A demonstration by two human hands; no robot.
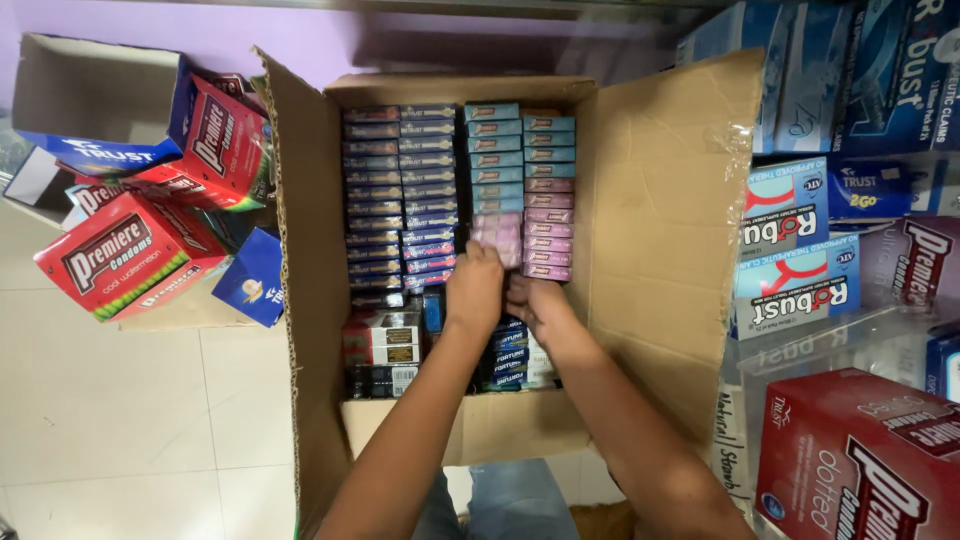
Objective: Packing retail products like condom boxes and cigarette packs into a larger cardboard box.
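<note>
Head view: pink packs (pixel 497 236) are being pinched mid-frame by both hands, left (pixel 474 290) and right (pixel 533 302), fingers closed on them, inside the carton (pixel 660 210). Looks like stacking; snug alignment probably needed next.

Pale square floor tiles (pixel 120 400) with thin grout lines fill the lower left under even, soft indoor light, a lilac wall (pixel 200 35) runs along the top, and a clear plastic shelf (pixel 850 340) crowded with blue and red cartons (pixel 860 460) lines the right side.
</note>
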